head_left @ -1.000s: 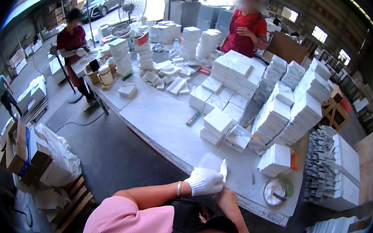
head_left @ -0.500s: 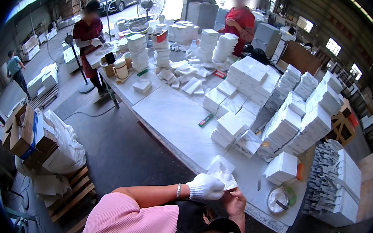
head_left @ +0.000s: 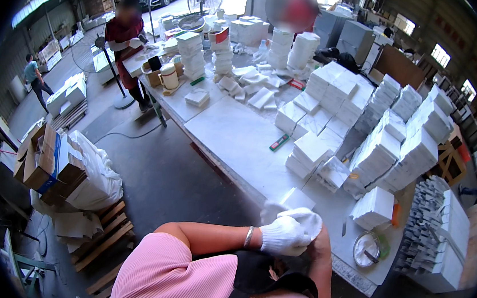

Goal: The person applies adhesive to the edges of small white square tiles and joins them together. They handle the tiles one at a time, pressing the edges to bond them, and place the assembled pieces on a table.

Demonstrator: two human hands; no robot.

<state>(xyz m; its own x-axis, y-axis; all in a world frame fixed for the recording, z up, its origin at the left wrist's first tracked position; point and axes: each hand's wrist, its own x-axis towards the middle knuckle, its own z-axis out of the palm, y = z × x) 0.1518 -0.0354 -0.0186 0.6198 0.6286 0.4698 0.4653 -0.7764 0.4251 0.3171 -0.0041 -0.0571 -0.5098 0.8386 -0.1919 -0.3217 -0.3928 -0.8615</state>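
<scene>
My left hand [head_left: 286,234] wears a white knit glove, with a bracelet at the wrist. Its fingers are closed on a second white glove [head_left: 308,219] at the table's near edge. My bare right forearm [head_left: 320,266] rises to this glove, and the right hand is hidden behind or inside it, so its fingers do not show. Part of the loose glove is smeared by motion. Just beyond my hands, a white marble tile [head_left: 297,198] lies on the table [head_left: 234,137].
Stacks of marble tiles [head_left: 387,155] fill the table's right side. A red-and-green tool [head_left: 279,142] lies mid-table. A bowl of white paste [head_left: 365,250] with a blade stands near the right corner. One person [head_left: 125,40] works at far left; another [head_left: 292,7] is across the table.
The second glove has moved from hanging before my right fingers to around or over that hand, which is now hidden. My left hand has shifted right in the picture. The view has turned slightly.
</scene>
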